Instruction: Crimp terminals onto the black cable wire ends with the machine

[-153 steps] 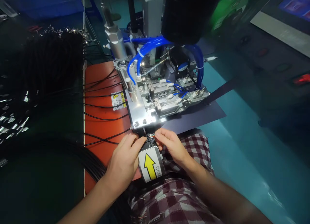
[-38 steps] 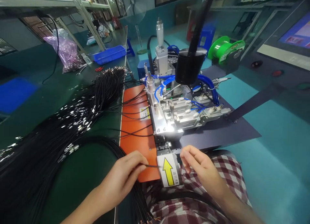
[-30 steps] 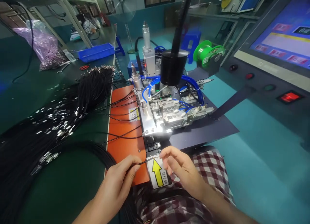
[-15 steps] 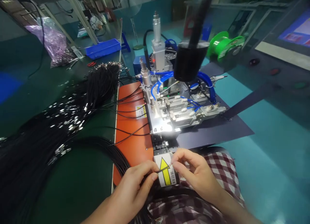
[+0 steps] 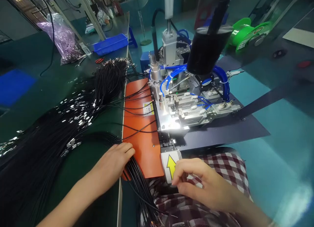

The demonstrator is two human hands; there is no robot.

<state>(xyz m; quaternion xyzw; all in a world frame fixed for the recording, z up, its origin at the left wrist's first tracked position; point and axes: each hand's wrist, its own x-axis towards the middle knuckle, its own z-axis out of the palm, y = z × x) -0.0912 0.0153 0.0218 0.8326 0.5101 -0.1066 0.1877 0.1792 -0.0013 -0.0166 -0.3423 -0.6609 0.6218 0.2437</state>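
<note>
Across the orange plate's left edge, my left hand (image 5: 117,161) rests on a bundle of thin black cables (image 5: 138,178), its fingers close together around the upper strands; the fingertips are partly hidden. The bundle hangs down over my lap, where some stripped ends show. My right hand (image 5: 196,181) is curled beside the white plate with a yellow arrow (image 5: 171,164); whether a small item sits between its fingers cannot be seen. Several single cables run over the orange plate (image 5: 144,155) into the metal machine (image 5: 181,112).
A large heap of black cables with metal ends (image 5: 108,79) lies on the dark green table at left. Behind are a blue tray (image 5: 110,45), red-handled pliers (image 5: 99,60) and a plastic bag (image 5: 65,43). A black lamp-like cylinder (image 5: 206,51) hangs over the machine.
My left hand has moved left from the arrow plate onto the cable bundle. My hands no longer hold a thin cable between them. The right hand stays near the arrow plate, fingers more curled.
</note>
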